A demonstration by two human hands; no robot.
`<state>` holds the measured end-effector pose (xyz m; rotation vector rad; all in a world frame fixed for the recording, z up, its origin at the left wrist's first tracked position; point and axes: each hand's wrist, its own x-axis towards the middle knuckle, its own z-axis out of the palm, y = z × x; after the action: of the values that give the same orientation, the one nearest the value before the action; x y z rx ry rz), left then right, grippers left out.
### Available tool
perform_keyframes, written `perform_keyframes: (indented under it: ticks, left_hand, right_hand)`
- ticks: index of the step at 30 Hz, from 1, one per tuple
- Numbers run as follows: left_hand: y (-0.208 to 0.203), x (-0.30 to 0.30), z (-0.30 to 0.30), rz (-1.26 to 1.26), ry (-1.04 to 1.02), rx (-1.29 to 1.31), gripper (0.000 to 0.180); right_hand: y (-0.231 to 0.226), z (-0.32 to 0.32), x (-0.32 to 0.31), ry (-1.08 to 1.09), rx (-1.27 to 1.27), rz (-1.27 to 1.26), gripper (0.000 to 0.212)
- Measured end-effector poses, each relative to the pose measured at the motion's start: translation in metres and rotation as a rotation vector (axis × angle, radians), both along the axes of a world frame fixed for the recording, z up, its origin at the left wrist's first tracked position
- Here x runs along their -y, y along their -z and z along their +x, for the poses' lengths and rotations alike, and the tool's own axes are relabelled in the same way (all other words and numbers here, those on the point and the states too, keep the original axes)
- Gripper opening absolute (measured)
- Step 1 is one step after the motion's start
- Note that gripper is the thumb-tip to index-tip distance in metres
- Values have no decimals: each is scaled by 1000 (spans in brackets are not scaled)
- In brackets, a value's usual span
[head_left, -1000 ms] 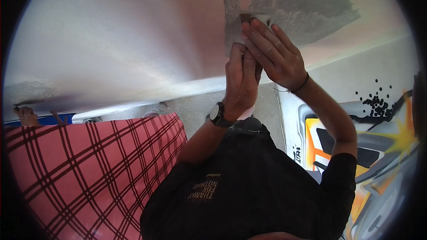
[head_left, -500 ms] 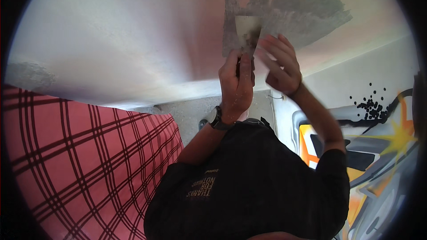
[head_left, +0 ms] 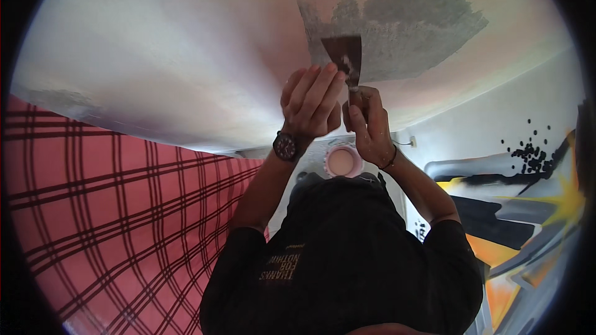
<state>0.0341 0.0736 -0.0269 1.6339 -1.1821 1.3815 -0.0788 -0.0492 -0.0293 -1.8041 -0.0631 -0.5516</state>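
Note:
My right hand [head_left: 370,127] is closed around the handle of a putty knife [head_left: 343,48], its wide blade turned up toward the wall. The blade looks dark, with a smear of pale material near its lower part. Beside it, my left hand [head_left: 312,100] has its fingers stretched out, the fingertips at the blade's lower left edge. Whether they press on it or only hover there I cannot tell. Just beyond the blade is a grey patch [head_left: 410,37] on the pale wall [head_left: 205,43].
Below my hands stands a pink-rimmed bucket [head_left: 327,160] with pale contents. A pink plaid cloth [head_left: 124,211] spreads along the left. To the right is a wall with painted graffiti [head_left: 496,211]. A cable fitting [head_left: 413,141] sits low on that wall.
The putty knife has passed from my left hand to my right hand. My left hand has opened and shifted left. The bucket has come into sight below.

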Motion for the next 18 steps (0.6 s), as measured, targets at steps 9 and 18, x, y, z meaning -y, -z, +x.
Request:
perform_keyframes:
  ticks: [9,18]
  left_hand:
    - [-35,34,22,470,167,268,31]
    - [-44,44,42,540,169,474,31]
  right_hand:
    - [27,-10,-2,214,65,177,25]
    - [56,9,6,264,205,176,21]
